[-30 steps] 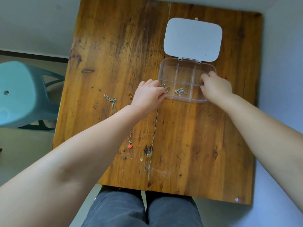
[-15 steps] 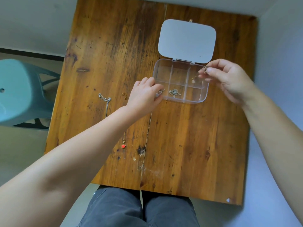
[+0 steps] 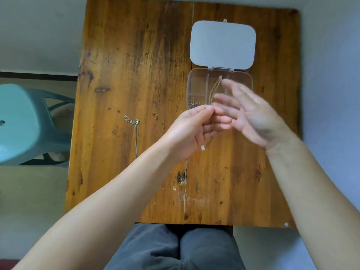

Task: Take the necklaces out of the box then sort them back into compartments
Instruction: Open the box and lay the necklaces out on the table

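Note:
A thin gold necklace [image 3: 213, 92] is stretched between both hands above the clear compartment box [image 3: 196, 78]. My right hand [image 3: 251, 117], blurred with fingers fanned, holds the chain's upper end at its fingertips. My left hand [image 3: 187, 133] pinches the lower part, and a small pale pendant [image 3: 203, 147] dangles below it. The box's white lid [image 3: 222, 43] lies open at the back. A silver necklace [image 3: 193, 104] sits in the front left compartment. On the table lie a silver chain [image 3: 134, 121] and a gold chain [image 3: 156, 115], the latter partly hidden by my left arm.
The wooden table [image 3: 126, 55] has a seam down its middle. A teal plastic stool [image 3: 23, 121] stands off its left edge. My knees in grey trousers [image 3: 175, 248] are under the front edge, and a pale wall runs along the right.
My right hand lifted a gold necklace out of the box and drew it toward me. My left hand left the box's front left corner and took hold of the chain's lower part.

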Action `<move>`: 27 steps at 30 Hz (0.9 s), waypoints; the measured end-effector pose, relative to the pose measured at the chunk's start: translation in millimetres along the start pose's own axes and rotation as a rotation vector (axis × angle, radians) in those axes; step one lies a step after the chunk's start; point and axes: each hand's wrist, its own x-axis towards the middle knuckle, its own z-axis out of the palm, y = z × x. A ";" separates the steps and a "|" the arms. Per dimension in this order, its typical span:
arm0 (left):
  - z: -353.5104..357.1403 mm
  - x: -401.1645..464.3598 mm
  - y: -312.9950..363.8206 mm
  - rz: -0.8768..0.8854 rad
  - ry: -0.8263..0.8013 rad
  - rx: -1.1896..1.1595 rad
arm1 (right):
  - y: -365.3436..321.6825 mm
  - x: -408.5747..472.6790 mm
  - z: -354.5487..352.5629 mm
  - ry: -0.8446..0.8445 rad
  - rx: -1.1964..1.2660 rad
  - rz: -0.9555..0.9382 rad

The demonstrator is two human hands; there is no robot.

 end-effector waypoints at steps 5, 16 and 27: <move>-17.5 -19.9 -0.9 -0.033 0.205 -0.342 | 57.9 -42.8 48.4 -0.112 0.198 0.188; -79.0 4.2 18.0 -0.164 0.369 -0.083 | 134.3 -80.2 71.7 0.135 -0.244 0.138; -93.1 52.3 -30.4 -0.058 0.321 1.266 | 204.2 -73.5 74.3 0.485 -0.342 0.424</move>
